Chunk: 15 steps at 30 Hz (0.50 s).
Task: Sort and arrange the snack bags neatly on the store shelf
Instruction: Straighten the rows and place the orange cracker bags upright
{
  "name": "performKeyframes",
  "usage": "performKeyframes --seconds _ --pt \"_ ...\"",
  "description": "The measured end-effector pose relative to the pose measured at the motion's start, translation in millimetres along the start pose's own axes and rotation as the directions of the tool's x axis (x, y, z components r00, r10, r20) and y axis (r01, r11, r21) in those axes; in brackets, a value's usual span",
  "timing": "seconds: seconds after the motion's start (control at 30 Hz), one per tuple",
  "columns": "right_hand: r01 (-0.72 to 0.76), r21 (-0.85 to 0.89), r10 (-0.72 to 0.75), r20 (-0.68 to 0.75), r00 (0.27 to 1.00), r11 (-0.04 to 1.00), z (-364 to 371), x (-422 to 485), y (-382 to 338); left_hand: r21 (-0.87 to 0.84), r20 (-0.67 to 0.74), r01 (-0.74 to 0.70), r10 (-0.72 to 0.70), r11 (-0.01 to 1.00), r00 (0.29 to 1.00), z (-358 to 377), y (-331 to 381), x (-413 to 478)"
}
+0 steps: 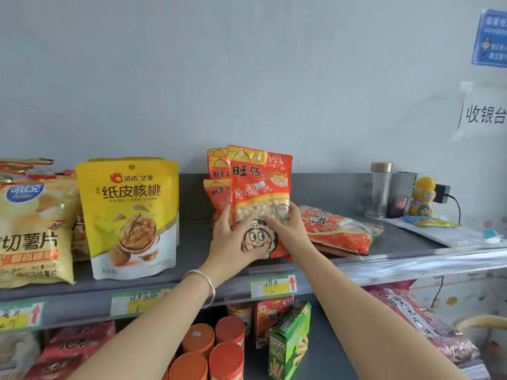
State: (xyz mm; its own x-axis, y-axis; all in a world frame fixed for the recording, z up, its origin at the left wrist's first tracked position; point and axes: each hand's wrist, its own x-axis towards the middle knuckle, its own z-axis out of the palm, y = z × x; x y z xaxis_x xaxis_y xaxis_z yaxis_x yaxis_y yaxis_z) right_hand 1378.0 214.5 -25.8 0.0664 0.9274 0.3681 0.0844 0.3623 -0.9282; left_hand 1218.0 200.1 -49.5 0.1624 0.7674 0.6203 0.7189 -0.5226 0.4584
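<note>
Our forearms reach up side by side to the shelf (192,248); our left hand (233,242) and right hand (286,229) grip the lower edges of an upright red snack bag (260,185), fingers across its front, thumbs along its sides, before matching bags (216,174).

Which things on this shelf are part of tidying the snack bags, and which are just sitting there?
Job: front red bag, held by left hand and right hand; red bags behind it; yellow walnut bag; chip bag; flat red bag.
Lying about: glass bottle; yellow jar; wall plug.
</note>
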Motion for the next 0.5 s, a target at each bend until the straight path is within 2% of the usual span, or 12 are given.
performKeyframes --seconds 0.07,0.17,0.3,0.37,0.5 --pt "-0.047 0.032 0.045 0.076 0.996 0.998 -4 -3 3 0.026 0.080 -0.049 0.047 0.998 0.996 5 -2 -8" --pt "-0.129 -0.004 0.128 0.200 0.971 0.992 -14 -2 3 -0.006 0.108 0.002 -0.001 1.000 0.994 3 -2 -13" --pt "-0.184 -0.088 0.201 0.283 0.938 0.979 -19 6 -2 0.037 0.143 0.056 -0.061 0.998 0.988 -2 2 -12" --pt "-0.142 -0.104 0.167 0.300 0.939 0.984 -14 7 -2 0.030 0.215 0.101 -0.105 0.994 0.971 -3 -2 -8" --pt "0.074 -0.195 -0.027 0.234 0.972 0.978 5 7 9 -0.005 0.352 0.161 -0.149 0.987 0.924 -5 -15 7"
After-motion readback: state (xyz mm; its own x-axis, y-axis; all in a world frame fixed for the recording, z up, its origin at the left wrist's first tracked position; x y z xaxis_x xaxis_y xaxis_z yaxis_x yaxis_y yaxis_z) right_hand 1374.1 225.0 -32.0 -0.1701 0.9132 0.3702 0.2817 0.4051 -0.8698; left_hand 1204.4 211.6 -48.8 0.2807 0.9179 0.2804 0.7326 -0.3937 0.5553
